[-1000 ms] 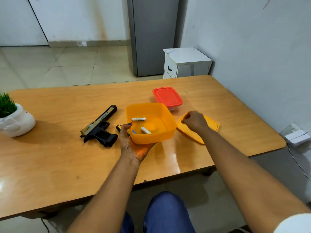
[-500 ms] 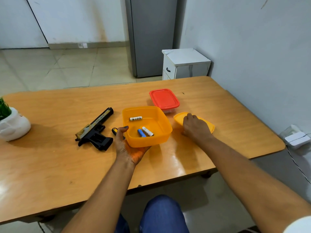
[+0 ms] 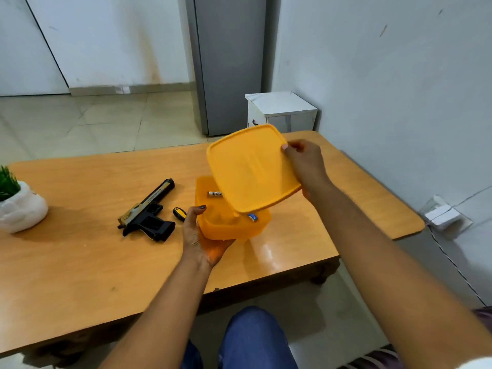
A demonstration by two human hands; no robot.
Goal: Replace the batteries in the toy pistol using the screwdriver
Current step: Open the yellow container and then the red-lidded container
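Your left hand (image 3: 202,235) cups the orange tub (image 3: 234,225) from below, thumb on its near-left wall. Your right hand (image 3: 306,163) grips the orange lid (image 3: 250,166) by its right edge, holding it tilted above the tub and covering most of the opening. Two batteries show inside: one (image 3: 214,194) at the far left, one with blue (image 3: 253,217) at the near right. The pistol (image 3: 149,211) and screwdriver handle (image 3: 179,213) lie on the table (image 3: 80,257) left of the tub. A white planter (image 3: 21,209) stands at the table's left edge.
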